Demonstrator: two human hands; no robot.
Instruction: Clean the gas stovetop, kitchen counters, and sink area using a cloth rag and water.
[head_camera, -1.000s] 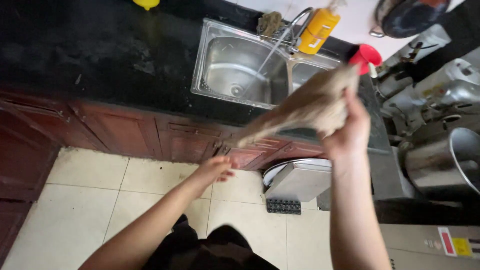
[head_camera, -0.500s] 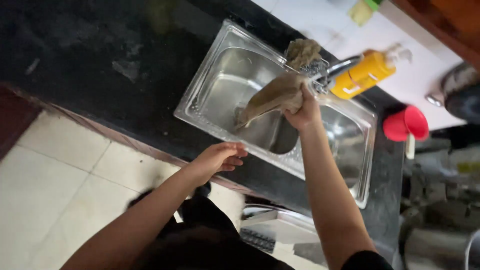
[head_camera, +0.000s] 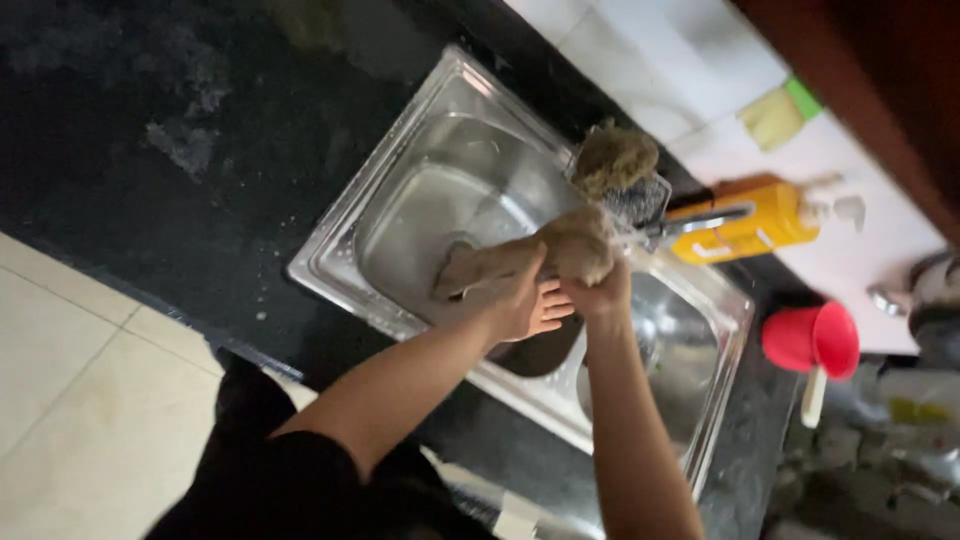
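We hold the cloth (head_camera: 520, 262) over the sink (head_camera: 330, 255) — a wet, brownish rag bunched under the tap (head_camera: 690, 224). Our right hand (head_camera: 598, 290) is closed around its thick end; our left hand (head_camera: 525, 305) grips the trailing part, fingers partly spread. A scrubber (head_camera: 612, 160) sits behind — beside it a yellow bottle (head_camera: 750, 222), farther right a red cup (head_camera: 812, 340).

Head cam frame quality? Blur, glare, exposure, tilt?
Head view: horizon strongly tilted; the black countertop is underexposed, nearly featureless; the white wall tiles are bright and washed out; soft sheen on the steel sink; motion softness on both hands, left and right, and the beige cloth.
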